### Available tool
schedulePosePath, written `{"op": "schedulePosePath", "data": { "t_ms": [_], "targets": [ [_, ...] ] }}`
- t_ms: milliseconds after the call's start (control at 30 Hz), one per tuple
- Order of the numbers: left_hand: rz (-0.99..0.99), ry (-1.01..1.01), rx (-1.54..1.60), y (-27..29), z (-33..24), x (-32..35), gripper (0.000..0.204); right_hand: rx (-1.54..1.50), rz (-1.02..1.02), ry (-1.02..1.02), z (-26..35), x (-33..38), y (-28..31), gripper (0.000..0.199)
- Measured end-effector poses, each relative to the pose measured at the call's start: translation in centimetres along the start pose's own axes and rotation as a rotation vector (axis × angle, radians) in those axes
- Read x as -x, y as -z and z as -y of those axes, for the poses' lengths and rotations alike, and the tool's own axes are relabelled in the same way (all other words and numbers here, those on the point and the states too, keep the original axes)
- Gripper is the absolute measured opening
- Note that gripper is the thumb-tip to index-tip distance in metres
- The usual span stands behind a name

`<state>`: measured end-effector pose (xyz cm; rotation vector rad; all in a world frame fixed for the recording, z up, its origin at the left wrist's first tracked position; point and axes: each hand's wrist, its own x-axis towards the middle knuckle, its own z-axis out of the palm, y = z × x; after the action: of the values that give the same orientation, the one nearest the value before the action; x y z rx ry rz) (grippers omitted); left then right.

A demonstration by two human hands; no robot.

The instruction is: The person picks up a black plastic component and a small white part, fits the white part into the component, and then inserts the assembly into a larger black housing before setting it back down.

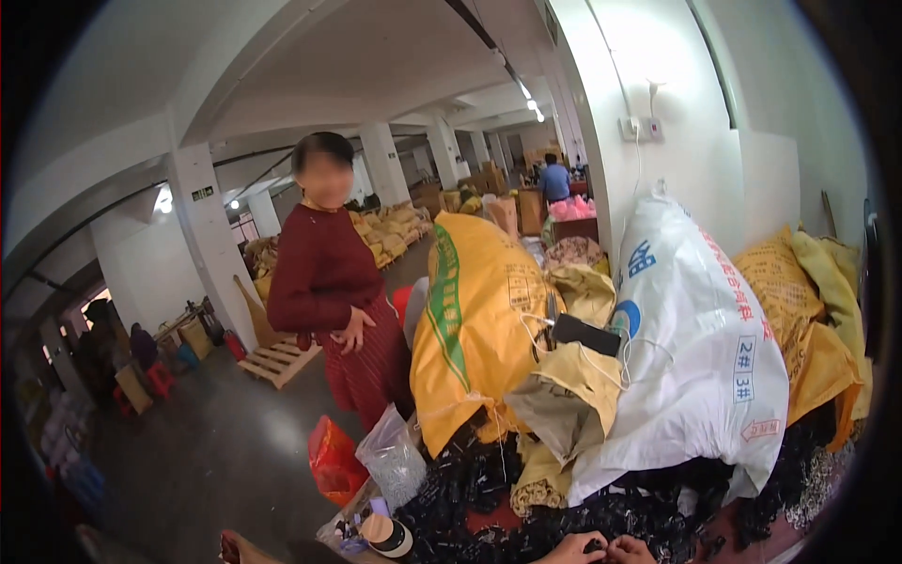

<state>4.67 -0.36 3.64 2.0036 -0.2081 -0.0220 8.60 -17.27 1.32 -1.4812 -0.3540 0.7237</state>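
Observation:
At the lower edge, my left hand is closed around a small black part whose exact kind I cannot make out. Close beside it, my right hand has its fingers pressed together; what they hold, if anything, is hidden. Around both hands lie many small black pieces, heaped on the work surface. Just beyond stands a big white woven sack, its bottom resting among the pieces.
A yellow woven sack bulges at centre. A black phone with a white cable lies on brown sacking. A clear bag, a red bag and a round container sit left. A person in dark red stands beyond.

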Motion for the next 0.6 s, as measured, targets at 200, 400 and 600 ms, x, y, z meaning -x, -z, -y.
{"op": "schedulePosePath", "data": {
  "t_ms": [200,400,600],
  "targets": [
    [0.015,0.134,0.131,0.3,-0.5,0.4,0.011,-0.066,0.033,-0.03,0.0,0.1,-0.1,0.016],
    [0.094,0.234,0.158,-0.4,3.9,-0.5,0.018,0.036,-0.046,0.036,1.4,-0.1,-1.3,0.015],
    [-0.011,0.204,0.21,-0.5,2.7,-0.7,0.015,0.36,-0.067,0.169,-1.8,-0.8,0.0,0.012]
  ]
}}
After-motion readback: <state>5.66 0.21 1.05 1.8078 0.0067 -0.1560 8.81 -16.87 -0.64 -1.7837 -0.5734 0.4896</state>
